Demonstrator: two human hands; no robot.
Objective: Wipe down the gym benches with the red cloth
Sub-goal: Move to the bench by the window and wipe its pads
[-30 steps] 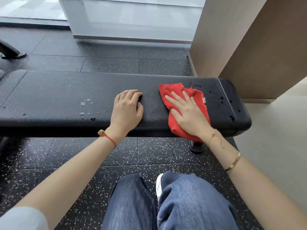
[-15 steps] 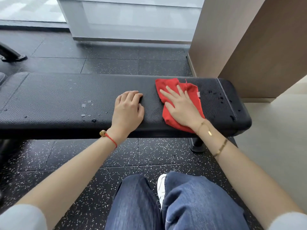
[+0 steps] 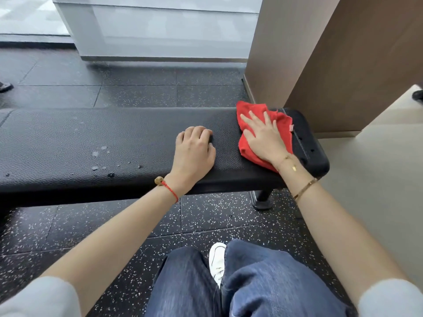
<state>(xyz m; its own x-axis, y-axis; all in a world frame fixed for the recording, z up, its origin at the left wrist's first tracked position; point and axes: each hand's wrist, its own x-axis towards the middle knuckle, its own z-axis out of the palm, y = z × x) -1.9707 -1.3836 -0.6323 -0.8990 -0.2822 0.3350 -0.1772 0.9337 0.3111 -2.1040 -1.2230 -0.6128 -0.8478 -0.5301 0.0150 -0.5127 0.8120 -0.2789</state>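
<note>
The red cloth (image 3: pixel 283 128) lies bunched on the right end of the black padded gym bench (image 3: pixel 114 138), flattened under the person's right hand (image 3: pixel 263 136). That hand presses down with fingers straight and spread; nothing is pinched or curled round the fabric. The left hand (image 3: pixel 194 152) rests on the pad just beside the cloth, fingers loosely bent over the far side, holding nothing and apparently serving as a brace. The cloth appears light, soft and limp: it folds on itself, and part of it drapes toward the near edge below the wrist. It should slide readily under palm pressure, but it is likely to bunch or roll if pushed from one corner. The best control point is judged to be the middle of the bundle, under a flat palm; to lift it, gather a fold near the centre. The pad is pebbled vinyl-like upholstery, firm and not fragile, with a stitched seam (image 3: pixel 297 138) near the right end. A cluster of water droplets (image 3: pixel 100 154) sits well to the left of both hands, and a few dark spots show beyond the seam; these areas likely remain to be wiped. The bench stands on black speckled rubber floor tiles (image 3: pixel 206 216), close to a brown wall panel (image 3: pixel 343 65), with a pale glazed partition (image 3: pixel 160 30) behind.
</note>
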